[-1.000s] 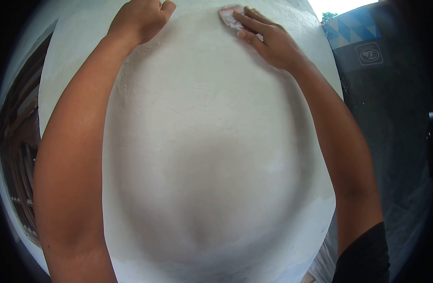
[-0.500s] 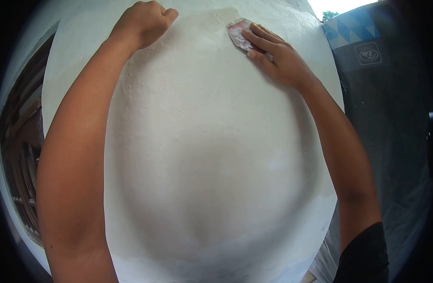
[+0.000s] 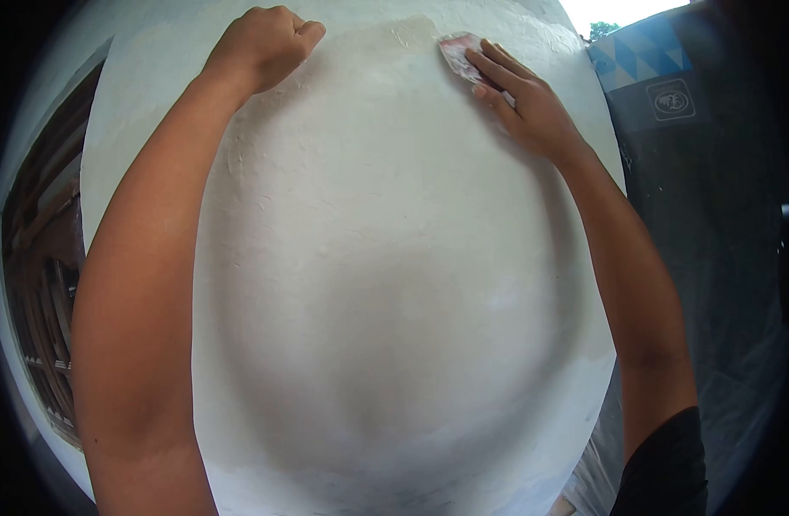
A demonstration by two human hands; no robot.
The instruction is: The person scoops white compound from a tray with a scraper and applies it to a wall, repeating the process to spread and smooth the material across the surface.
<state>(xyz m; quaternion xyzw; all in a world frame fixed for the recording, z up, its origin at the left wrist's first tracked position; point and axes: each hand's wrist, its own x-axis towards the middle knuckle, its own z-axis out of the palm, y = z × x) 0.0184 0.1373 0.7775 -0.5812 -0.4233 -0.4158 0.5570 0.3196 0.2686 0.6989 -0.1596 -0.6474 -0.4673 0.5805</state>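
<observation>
A broad off-white plastered wall [image 3: 394, 198] fills the middle of the view, with fine ridges and scratches near the top. My left hand [image 3: 261, 50] is closed in a fist against its upper left, thumb pointing right; nothing shows sticking out of it. At the upper right my right hand [image 3: 532, 103] presses a pinkish piece of sandpaper [image 3: 460, 57], dusted white, flat on the wall. The fingers lie over its right part, and its left part shows beyond them.
On the left is a dark barred window opening [image 3: 46, 258]. Dark sheeting [image 3: 713, 224] with a blue and white patterned band [image 3: 644, 52] hangs at the right. Crumpled clear plastic [image 3: 597, 464] lies low on the right, beside the wall's edge.
My right hand and the sandpaper have slid a little to the right along the wall. My left fist has stayed almost in place, slightly lower in the view.
</observation>
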